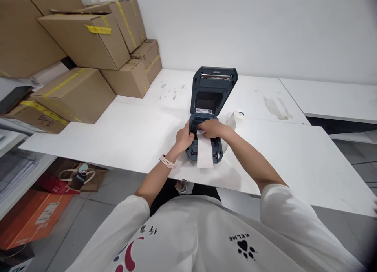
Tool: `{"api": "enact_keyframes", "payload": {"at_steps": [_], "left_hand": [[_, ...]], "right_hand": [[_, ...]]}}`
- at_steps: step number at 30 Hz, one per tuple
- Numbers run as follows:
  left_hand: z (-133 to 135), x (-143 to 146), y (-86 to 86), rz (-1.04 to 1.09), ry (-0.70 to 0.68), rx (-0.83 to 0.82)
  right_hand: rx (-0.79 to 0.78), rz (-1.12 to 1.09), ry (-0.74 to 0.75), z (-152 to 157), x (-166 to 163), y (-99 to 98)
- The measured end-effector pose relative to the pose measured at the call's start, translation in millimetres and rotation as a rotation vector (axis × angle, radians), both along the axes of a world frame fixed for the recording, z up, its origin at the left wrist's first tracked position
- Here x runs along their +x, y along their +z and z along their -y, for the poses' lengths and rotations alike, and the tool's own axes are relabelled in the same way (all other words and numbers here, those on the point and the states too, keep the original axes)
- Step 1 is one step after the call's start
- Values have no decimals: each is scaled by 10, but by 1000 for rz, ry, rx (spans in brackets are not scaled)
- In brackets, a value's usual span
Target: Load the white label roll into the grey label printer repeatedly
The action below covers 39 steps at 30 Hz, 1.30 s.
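Note:
A dark grey label printer (192, 154) stands near the table's front edge, its lid (214, 72) raised and leaning back. My left hand (184, 137) grips the left wall of the printer's base, with the thumb over the inner side. Inside the open base, my right hand (211, 127) has its fingers bent and pointing left; their tips are partly hidden. From beneath it, a white paper strip (205, 152) runs forward and hangs over the printer's front. Whatever lies under the right fingers is covered.
Behind the printer to the right lies a white paper roll (239, 115) with loose paper beside it. Cardboard boxes (85, 40) are stacked at the left of the white table (141, 134). An orange box (35, 217) and bags (82, 177) sit below on the left.

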<state>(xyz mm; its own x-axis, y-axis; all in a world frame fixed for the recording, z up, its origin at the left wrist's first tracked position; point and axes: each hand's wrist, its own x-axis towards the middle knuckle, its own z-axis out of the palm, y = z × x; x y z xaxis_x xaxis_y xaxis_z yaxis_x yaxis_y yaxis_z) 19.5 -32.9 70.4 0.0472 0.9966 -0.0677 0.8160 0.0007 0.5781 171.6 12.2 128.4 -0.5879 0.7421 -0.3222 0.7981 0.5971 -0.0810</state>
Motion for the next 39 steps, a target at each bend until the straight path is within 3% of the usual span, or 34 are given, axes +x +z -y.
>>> {"api": "enact_keyframes", "payload": {"at_steps": [3,6,9,11,14,18,21,24,27,32,36,39], "left_hand": [[14,1,-3,-22,12,6],[35,-14,-3,-5,21,-3],[55,-29,1,35,19,0],[66,-34,3,59,15,4],[74,-33,-8,72,12,16],[71,-24,-37,73,29,37],[70,-14,-48,76,45,45],[73,-2,-46,87,61,47],[80,4,-40,102,75,44],[92,-7,-46,125,70,37],[93,-2,-47,113,66,27],[97,15,-34,101,71,22]], "right_hand": [[-81,11,50,-124,-113,-109],[-144,-100,107,-97,100,34],[-253,-636,116,149,722,241],[-280,-924,22,358,1230,259],[-221,-965,-299,545,1834,-8],[-182,-988,-684,492,2144,-643],[-255,-1007,-718,402,2251,-913],[-265,-1116,-694,255,2412,-910],[-173,-1214,-716,-75,2472,-836],[-278,-1144,-754,-677,2127,-853],[-223,-1237,-714,-674,1866,-718],[-249,-1258,-518,-453,1683,-374]]}}
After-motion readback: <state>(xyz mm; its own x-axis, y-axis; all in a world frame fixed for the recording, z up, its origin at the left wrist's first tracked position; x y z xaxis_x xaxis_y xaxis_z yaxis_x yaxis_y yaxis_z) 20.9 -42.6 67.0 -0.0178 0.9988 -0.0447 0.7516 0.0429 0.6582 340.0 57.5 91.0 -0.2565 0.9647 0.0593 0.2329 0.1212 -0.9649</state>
